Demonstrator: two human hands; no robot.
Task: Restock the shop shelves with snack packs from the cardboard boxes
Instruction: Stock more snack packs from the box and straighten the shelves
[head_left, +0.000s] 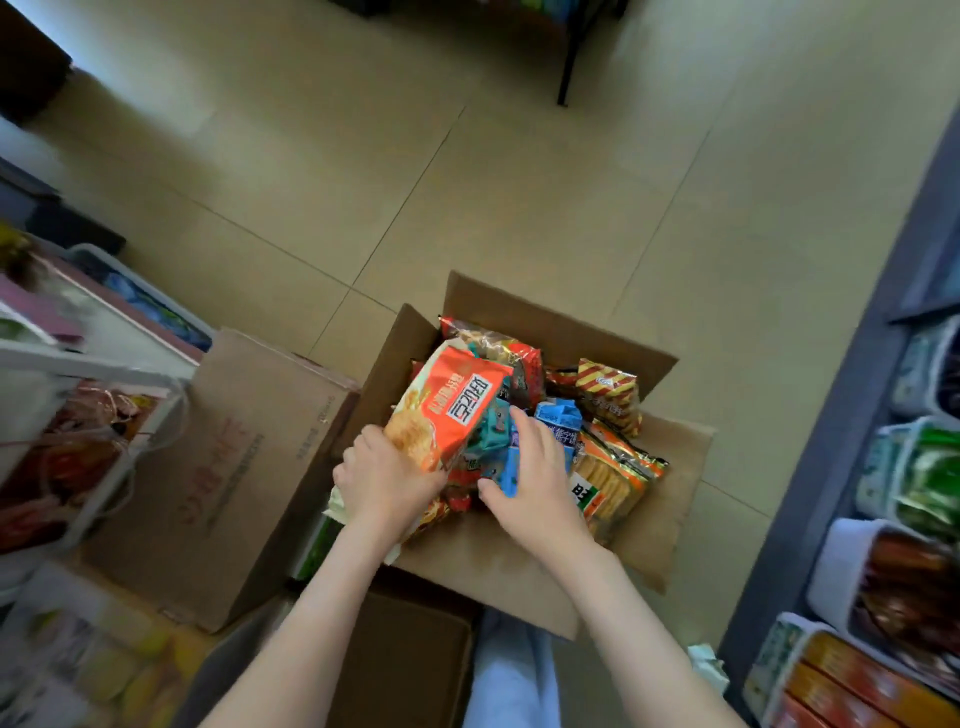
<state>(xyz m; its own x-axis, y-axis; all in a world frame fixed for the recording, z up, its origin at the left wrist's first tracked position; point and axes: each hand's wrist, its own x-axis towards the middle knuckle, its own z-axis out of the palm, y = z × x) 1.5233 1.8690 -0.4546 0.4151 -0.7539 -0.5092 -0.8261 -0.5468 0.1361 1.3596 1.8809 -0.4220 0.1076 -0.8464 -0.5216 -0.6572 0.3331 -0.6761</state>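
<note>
While left hand (385, 480) grips orange pack (448, 410), right hand (535, 480) grips blue pack (559, 419).

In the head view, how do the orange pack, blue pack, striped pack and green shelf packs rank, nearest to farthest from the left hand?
1. orange pack, gripped by the left hand.
2. blue pack, mid-box, in the right hand.
3. striped pack, box's far right side.
4. green shelf packs, far right.

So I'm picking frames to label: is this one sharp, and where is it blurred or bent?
Head view: orange pack in the left hand, blue pack in the right hand and the box read fairly sharp; the rack at left smears; the shelf at right bows; soft light.
</note>
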